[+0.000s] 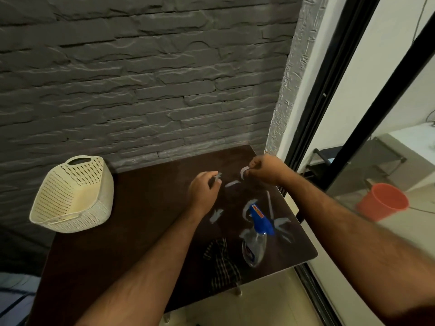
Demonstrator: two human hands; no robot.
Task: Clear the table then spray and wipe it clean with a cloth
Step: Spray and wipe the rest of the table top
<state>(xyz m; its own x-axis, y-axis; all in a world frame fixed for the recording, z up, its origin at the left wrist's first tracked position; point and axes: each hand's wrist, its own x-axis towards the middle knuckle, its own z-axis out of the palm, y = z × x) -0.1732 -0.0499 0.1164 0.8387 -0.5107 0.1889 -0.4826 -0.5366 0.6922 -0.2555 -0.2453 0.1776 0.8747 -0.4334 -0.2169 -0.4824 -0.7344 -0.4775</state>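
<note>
Table: one, dark brown, set against a grey brick wall.
Paper scraps: about eight white pieces loose on the tabletop; exact count uncertain owing to blur.
Left hand: fingers curled, pinching one scrap at the far centre.
Right hand: fingers curled, pinching one scrap near the far right corner.
Spray bottle: one, clear with blue trigger head, lying on its side at right.
Cloth: one, dark checked, bunched at the near edge, just left of the bottle.
Basket: one, cream, perforated, tilted at the table's far left corner.
Bucket: one, orange, on the floor beyond the glass.
</note>
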